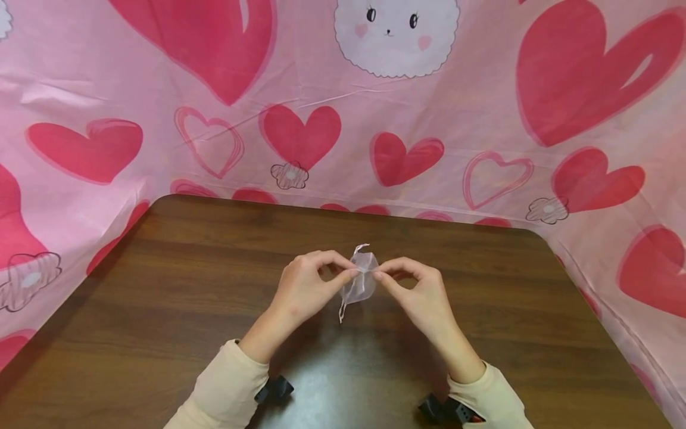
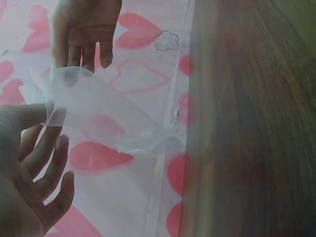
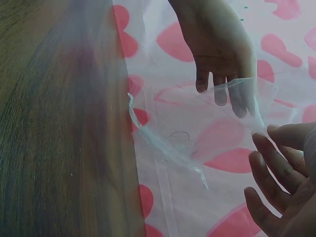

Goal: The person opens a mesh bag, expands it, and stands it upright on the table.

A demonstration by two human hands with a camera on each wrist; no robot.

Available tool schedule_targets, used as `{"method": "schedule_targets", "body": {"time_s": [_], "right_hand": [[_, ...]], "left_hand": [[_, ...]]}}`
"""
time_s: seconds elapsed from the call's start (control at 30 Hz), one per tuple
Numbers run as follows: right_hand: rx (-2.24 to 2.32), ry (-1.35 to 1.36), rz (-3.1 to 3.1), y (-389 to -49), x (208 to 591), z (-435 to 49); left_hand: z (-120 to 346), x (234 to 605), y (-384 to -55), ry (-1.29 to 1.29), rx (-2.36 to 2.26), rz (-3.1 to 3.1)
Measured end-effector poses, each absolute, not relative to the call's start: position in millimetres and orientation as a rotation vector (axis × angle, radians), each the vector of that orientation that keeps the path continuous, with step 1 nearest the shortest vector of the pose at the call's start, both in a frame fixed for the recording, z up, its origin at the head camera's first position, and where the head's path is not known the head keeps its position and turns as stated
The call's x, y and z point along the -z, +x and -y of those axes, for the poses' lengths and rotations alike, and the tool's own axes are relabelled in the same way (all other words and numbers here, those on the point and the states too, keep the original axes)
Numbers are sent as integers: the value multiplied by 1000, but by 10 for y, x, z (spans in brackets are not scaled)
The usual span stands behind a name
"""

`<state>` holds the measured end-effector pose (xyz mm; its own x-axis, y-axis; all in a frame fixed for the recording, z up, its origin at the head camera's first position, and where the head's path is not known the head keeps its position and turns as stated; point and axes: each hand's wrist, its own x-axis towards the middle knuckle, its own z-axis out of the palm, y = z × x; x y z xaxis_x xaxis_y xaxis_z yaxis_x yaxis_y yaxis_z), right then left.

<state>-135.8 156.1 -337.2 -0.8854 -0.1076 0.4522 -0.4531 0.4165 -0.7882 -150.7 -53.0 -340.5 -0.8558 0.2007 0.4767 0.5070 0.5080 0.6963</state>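
Observation:
A small sheer white drawstring pouch is held up above the table between both hands. My left hand pinches its left edge between thumb and forefinger. On the opposite edge, my right hand pinches in the same way. In the left wrist view the pouch is spread, with its wide end at the fingers. White drawstring ends stick out at two sides of the pouch in the right wrist view. Through the sheer fabric, fingers of the left hand show; whether anything lies inside I cannot tell.
Beneath the hands is a dark brown wood-grain table with rounded far corners. A pink cloth with red hearts hangs behind it and along both sides. Black straps with small devices sit at both wrists, by the cream sleeves.

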Motion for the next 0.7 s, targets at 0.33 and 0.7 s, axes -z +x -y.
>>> {"method": "schedule_targets", "body": {"time_s": [0.33,0.7], "right_hand": [[-1495,516,2328,-1351,3394,-1536],[-1470,467,2342,-1335,3382,-1543]], "left_hand": [[521,3416,-1496,-614,1312,2391],[517,3409,-1489,-682,1286,2431]]}}
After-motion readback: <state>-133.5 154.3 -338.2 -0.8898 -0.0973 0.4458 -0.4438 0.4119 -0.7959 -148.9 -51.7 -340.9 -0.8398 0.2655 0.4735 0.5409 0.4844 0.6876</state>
